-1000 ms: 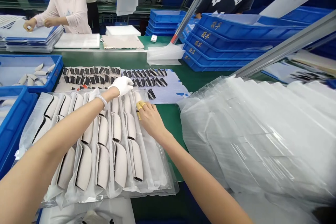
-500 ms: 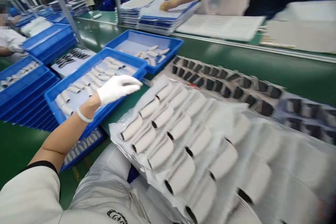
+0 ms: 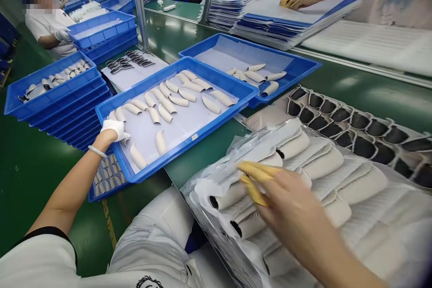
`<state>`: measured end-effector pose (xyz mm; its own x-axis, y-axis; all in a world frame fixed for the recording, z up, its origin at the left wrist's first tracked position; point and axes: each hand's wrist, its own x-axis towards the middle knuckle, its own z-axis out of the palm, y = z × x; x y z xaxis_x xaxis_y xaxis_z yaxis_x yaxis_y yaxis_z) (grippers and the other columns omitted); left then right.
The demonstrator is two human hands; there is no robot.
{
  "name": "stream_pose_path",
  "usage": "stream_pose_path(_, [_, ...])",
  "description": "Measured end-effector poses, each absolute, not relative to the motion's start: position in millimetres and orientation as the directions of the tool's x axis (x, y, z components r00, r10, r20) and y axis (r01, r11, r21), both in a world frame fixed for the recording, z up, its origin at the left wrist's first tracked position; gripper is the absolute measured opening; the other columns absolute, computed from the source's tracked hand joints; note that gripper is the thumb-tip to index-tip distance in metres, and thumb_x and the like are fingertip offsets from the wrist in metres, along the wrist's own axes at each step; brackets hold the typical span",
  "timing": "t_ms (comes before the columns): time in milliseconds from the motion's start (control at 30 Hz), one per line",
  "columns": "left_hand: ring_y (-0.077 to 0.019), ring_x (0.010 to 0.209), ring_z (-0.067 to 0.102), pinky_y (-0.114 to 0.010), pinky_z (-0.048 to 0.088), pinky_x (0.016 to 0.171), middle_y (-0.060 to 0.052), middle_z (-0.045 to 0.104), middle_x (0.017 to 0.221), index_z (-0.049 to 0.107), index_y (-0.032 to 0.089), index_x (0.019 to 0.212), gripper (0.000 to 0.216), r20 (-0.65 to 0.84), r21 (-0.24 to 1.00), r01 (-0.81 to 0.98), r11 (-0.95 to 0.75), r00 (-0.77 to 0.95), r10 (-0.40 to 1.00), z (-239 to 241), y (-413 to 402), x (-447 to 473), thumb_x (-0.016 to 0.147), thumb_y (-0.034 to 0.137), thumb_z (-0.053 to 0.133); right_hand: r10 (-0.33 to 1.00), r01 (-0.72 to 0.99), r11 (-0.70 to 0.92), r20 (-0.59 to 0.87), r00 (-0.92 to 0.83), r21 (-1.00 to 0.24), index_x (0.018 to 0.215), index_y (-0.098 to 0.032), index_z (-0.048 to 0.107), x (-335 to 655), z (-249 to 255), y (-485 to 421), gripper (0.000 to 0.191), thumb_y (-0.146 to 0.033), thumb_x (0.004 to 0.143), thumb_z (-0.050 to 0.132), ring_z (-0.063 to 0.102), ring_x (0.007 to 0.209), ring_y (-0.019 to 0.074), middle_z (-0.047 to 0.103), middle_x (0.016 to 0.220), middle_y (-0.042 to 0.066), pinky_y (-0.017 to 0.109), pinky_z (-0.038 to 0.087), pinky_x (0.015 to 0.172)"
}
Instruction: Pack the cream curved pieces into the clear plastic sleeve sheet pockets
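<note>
My left hand [image 3: 114, 128], in a white glove, is at the left end of a blue tray [image 3: 189, 146]. Its fingers are closed at a white curved, ribbed piece [image 3: 125, 140], partly hidden by the glove. Several more such pieces [image 3: 165, 112] lie loose on the tray's white lining. My right hand [image 3: 280, 193], with yellow finger covers, hovers at rows of larger-looking white pieces [image 3: 322, 162] on thin paper in clear plastic sheeting [image 3: 216, 166]. Its thumb and forefinger are slightly apart, with nothing visible between them; the other fingers are hidden.
A second blue tray [image 3: 297, 67] with white pieces sits behind. Dark curved pieces [image 3: 364, 144] stand in rows at right. Stacked blue trays [image 3: 70, 108] are at left. Across the green bench [image 3: 337, 69], a co-worker's hand [image 3: 297, 0] rests on piled sheets [image 3: 266, 31]. Another person stands far left.
My left hand has moved from above the tray's near right side to its left end and closed. My right hand has come into view over the packed pieces. The view has swung left.
</note>
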<state>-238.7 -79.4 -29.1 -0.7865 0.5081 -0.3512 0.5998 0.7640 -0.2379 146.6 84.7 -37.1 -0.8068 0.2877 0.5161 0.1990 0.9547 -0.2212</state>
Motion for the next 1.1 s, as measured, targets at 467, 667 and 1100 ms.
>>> stream_pose_path(467, [-0.0454, 0.116, 0.054, -0.055, 0.039, 0.096, -0.031, 0.06, 0.12, 0.061, 0.003, 0.12, 0.081, -0.39, -0.293, 0.666, 0.686, -0.738, 0.551, -42, -79, -252, 0.068, 0.067, 0.062, 0.385, 0.417, 0.872, -0.166, -0.908, -0.255, 0.113, -0.013, 0.06, -83, -57, 50, 0.027, -0.032, 0.095, 0.052, 0.061, 0.102, 0.0214, 0.064, 0.111, 0.009, 0.043, 0.048, 0.091])
stream_pose_path(667, [-0.0424, 0.109, 0.06, -0.05, 0.044, 0.092, -0.028, 0.066, 0.113, 0.066, 0.007, 0.111, 0.071, -0.454, -0.186, 0.693, 0.697, -0.689, 0.565, -38, -76, -248, 0.066, 0.062, 0.068, 0.526, 0.564, 0.759, -0.206, -0.825, -0.324, 0.119, -0.014, 0.057, -144, -71, 63, 0.033, -0.035, 0.093, 0.055, 0.061, 0.105, 0.0228, 0.06, 0.12, 0.01, 0.045, 0.05, 0.09])
stream_pose_path(1100, [-0.0182, 0.104, 0.063, -0.027, 0.051, 0.089, -0.007, 0.068, 0.113, 0.065, 0.017, 0.108, 0.033, 0.008, 0.669, 0.524, 0.527, -0.714, 0.7, -11, -92, -226, 0.085, 0.039, 0.054, 0.529, 0.556, 0.433, -0.299, -0.794, -0.71, 0.089, -0.011, 0.064, -87, -13, 76, 0.023, -0.032, 0.088, 0.055, 0.065, 0.093, 0.024, 0.069, 0.093, 0.011, 0.037, 0.05, 0.082])
